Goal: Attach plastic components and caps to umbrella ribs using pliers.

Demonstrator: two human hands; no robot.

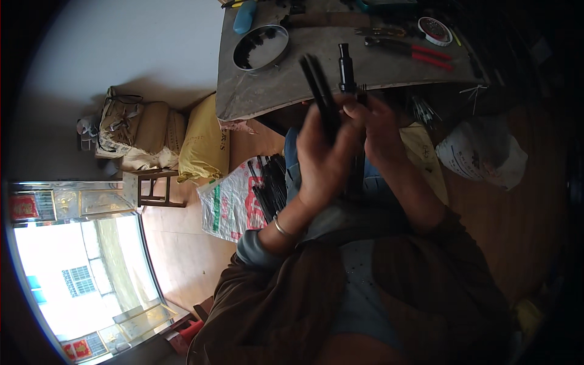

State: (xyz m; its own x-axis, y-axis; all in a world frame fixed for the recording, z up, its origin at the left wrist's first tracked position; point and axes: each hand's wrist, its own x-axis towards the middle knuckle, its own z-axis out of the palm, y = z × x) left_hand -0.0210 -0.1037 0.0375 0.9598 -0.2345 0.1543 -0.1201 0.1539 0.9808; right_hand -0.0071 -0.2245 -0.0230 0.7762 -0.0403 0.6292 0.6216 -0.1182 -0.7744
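So we've got our left hand (pixel 325 152) wrapped around a small bunch of slim black rods (pixel 319 82), thumb on one side and fingers on the other, with the rod tips poking up and away from us. It's pretty blurry there, so we can't count them. Our right hand (pixel 383 128) is just beside it, fingers curled in and thumb bent toward the left hand, right by the foot of an upright stepped black tube (pixel 346 66). We honestly can't tell whether that thumb is pinching the tube or something next to it. The two hands are close together over our lap, not spread.

Straight ahead of both hands is a grey worktable (pixel 249 91). Ahead and left of them sits a round metal dish (pixel 269 56) with little black parts in it, and a blue bottle-shaped thing (pixel 244 17) past that. Ahead and right we've got red-handled pliers (pixel 429 51) near a round white-rimmed tin (pixel 435 31).

Left of our left hand, a heap of black rods (pixel 267 188) lies on a white printed sack (pixel 218 210), with a bulging yellow sack (pixel 205 140) further out. Off to the right of our right hand is a whitish plastic bag (pixel 483 158).
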